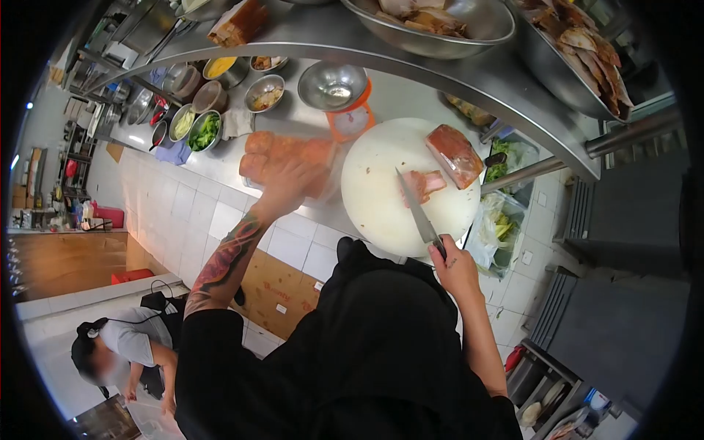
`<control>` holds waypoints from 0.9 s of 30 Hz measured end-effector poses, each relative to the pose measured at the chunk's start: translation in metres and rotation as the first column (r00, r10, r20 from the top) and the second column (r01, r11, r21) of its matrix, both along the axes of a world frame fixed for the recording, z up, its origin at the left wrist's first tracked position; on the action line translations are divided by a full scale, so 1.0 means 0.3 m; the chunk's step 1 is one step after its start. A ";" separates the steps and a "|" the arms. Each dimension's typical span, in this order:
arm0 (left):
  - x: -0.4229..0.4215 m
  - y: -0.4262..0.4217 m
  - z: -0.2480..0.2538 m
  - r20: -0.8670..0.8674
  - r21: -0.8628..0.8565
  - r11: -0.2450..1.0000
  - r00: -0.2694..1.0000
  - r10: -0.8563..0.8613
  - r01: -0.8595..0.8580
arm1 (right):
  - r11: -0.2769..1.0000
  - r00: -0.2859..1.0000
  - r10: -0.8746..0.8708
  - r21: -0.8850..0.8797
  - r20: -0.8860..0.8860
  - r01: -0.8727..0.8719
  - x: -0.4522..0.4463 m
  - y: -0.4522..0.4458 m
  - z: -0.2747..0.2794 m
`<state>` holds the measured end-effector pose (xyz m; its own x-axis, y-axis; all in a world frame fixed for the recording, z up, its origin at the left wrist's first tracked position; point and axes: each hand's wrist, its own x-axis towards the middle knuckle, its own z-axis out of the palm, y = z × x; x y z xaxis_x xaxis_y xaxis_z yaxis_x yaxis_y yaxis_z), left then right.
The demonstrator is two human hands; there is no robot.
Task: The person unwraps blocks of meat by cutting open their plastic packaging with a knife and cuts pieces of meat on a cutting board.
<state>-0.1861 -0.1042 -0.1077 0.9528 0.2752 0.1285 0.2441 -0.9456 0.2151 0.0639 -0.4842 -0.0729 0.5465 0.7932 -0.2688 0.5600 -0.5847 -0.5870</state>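
Observation:
In my right hand is a kitchen knife, gripped by its dark handle. Its blade lies over the round white cutting board, beside a small cut piece of roast meat. A larger block of roast meat with brown skin rests at the board's upper right. My left hand reaches to the left of the board, fingers stretched over a row of orange-brown pieces that seem to be in clear plastic. Whether the fingertips press on them I cannot tell.
An orange scale carries a steel bowl. Bowls of greens and other food stand at the left. The overhead steel shelf holds meat bowls. Bagged vegetables sit right of the board. Another person works at lower left.

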 end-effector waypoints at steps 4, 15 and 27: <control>0.015 0.020 -0.054 0.018 -0.233 0.972 1.000 -0.004 0.008 | 1.000 1.000 -0.018 -0.007 -0.014 0.018 -0.006 0.000 0.004; 0.113 -0.189 -0.013 0.170 -0.133 0.984 0.976 0.139 -0.117 | 0.931 0.930 -0.238 0.207 -0.280 0.301 0.002 -0.196 -0.055; 0.522 -0.371 0.003 0.023 -0.654 0.756 1.000 -0.003 0.018 | 0.877 0.807 -0.353 0.133 -0.474 0.462 -0.008 -0.255 -0.083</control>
<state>-0.0294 -0.2156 -0.1067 0.9554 0.2892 -0.0605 0.2239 -0.5752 0.7868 0.0616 -0.5606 -0.0979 0.7083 0.5902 -0.3872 -0.0348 -0.5187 -0.8543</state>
